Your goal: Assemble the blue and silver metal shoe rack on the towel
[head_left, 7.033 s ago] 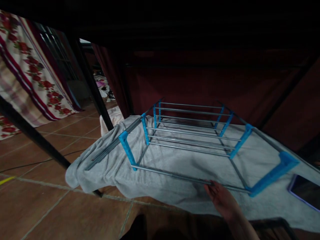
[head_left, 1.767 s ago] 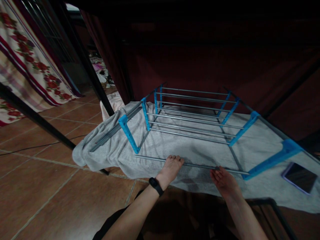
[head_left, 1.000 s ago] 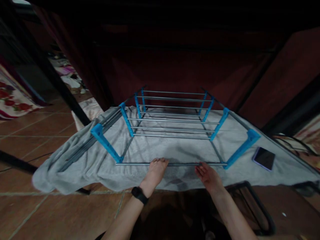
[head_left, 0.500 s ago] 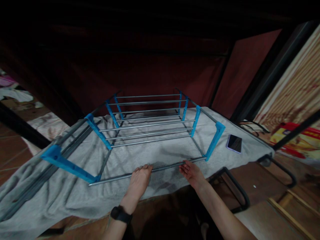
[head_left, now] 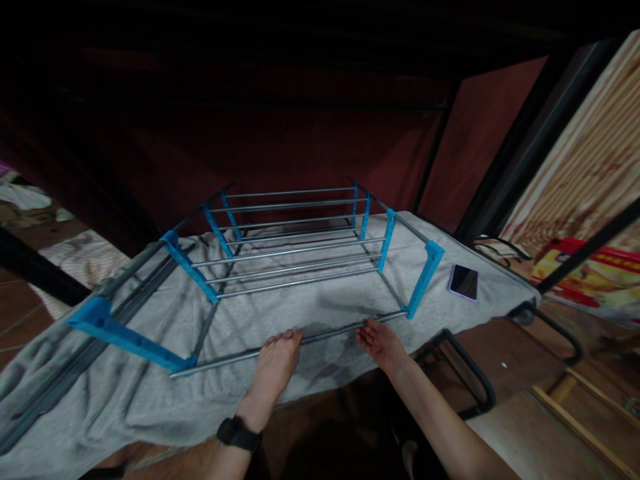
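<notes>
Holding the rod (head_left: 327,334): two bare hands, set apart, at the near edge of the rack (head_left: 295,251); the space between them likely steadies so long a bar.
Left hand (head_left: 277,360): palm down, fingers curled over the rod, thumb hidden from me. A dark watch (head_left: 239,435) circles the wrist. Gripping from above seems meant to press the bar down or steady it.
Right hand (head_left: 381,343): palm turned inward and partly up, fingertips pinching the rod; this hold looks lighter, perhaps suited to guiding or turning.
Rod ends: the right end meets the foot of the near right bracket (head_left: 425,280); the left end pokes just past the foot of the near left bracket (head_left: 130,341). Whether either is firmly seated, I cannot tell.
Rack: blue uprights joined by metal bars, resting on a grey blanket (head_left: 310,300), which probably cushions it.
Tubes (head_left: 55,387): lying on the blanket along the rack's left side, seemingly set aside yet within reach.
Phone (head_left: 464,282): flat on the blanket, dark screen up, beyond the near right bracket; probably placed there to avoid knocks.
</notes>
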A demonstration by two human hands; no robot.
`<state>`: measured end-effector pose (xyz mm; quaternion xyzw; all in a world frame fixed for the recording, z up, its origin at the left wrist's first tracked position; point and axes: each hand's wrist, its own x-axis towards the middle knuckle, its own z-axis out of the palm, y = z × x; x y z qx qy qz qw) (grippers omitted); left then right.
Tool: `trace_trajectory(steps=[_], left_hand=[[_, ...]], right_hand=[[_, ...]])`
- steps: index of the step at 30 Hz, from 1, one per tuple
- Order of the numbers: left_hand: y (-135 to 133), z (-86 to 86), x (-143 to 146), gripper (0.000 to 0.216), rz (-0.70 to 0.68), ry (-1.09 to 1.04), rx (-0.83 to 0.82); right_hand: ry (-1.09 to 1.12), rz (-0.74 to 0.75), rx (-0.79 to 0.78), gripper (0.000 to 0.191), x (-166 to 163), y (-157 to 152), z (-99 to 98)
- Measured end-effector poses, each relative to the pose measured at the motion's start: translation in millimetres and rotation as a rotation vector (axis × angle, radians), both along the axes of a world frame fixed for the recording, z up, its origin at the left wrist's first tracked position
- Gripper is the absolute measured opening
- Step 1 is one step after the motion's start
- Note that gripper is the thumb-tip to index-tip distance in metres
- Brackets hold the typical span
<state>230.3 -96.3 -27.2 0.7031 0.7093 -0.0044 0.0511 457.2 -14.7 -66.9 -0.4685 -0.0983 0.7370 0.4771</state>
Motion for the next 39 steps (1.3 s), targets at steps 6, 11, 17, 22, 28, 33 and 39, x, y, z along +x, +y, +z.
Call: trace_trajectory(steps=[6,11,17,22,28,33,39], left_hand=[[-0.4,2.5,1.5,0.024,-0.002,0.007,-0.016],[-1.0,2.8,2.2,0.026,-0.007,-0.005,0.001],[-1.4,-1.5,0.5,0.026,-0.025,0.000,0.043],[-0.8,1.2,1.4,0.028,-0.030,0.016,0.030],[-0.1,3.4,3.1,0.028,-0.010,-0.011,-0.001],[0.9,2.5,2.6,0.029,-0.037,-0.018,0.024],[0.7,-0.7,3.5,0.029,-0.033,-0.005,0.015]], right_hand=[[-0.002,0.006,-0.012,0.007,0.7,0.1,0.3],[0.008,0.012,0.000,0.006,2.2,0.8,-3.2],[0.002,-0.001,0.001,0.006,1.8,0.4,-3.1],[-0.002,0.007,-0.007,0.008,1.8,0.6,-2.5],[0.007,0.015,0.007,0.008,3.5,2.7,-5.4],[0.005,0.004,0.005,0.008,3.0,3.0,-4.8],[0.030,0.111,0.021,0.008,1.3,0.8,-3.6]])
